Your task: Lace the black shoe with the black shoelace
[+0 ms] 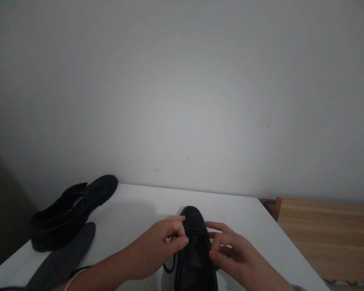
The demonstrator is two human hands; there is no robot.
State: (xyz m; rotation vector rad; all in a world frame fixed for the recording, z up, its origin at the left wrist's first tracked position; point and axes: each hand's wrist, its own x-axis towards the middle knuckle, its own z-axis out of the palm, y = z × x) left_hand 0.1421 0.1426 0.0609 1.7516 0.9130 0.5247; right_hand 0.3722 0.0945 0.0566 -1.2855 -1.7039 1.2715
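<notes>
A black lace-up shoe with a rounded toe sits on a smooth white surface, between its left and right edges, with the toe pointing to the back edge and the heel end running out of view at the bottom. The left hand is at the shoe's left side, fingers bent, the thumb and forefinger over the edge of the upper with a gap between them; whether it has hold of a lace cannot be told. The right hand is at the opposite side, half-curled, its forefinger reaching to the side of the toe and its thumb by the lacing; its grip, too, cannot be told. A thin black lace loop hangs out on the left side of the shoe, below the left hand. Toward the surface's back left corner stands a second black shoe, its toe near the back edge and its opening toward the left edge. Just in front of it lies a flat, dark grey insole with a rounded end, partly behind the left forearm. Past the right edge is a light brown wood-grain panel; a plain pale grey wall rises behind the back edge.
</notes>
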